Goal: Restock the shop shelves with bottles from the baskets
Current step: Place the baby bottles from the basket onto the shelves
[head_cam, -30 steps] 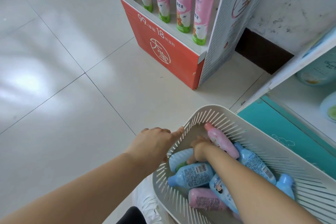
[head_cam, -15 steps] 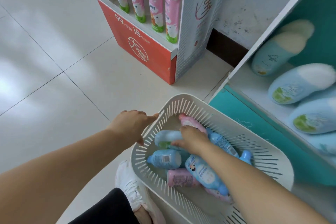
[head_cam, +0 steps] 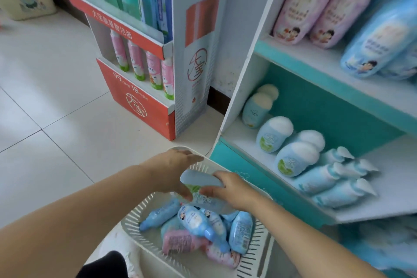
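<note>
Both forearms reached forward over the white slotted plastic basket (head_cam: 144, 230), the right hand (head_cam: 232, 189) curled around a smooth, rounded pale-blue bottle (head_cam: 200, 181) held just above the basket's far rim. The left hand (head_cam: 173, 169) was half open, palm and thumb against the bottle's capped end. Inside the basket lay a jumble of glossy blue and pink bottles (head_cam: 198, 225), beside the teal shelf (head_cam: 248, 140).
</note>
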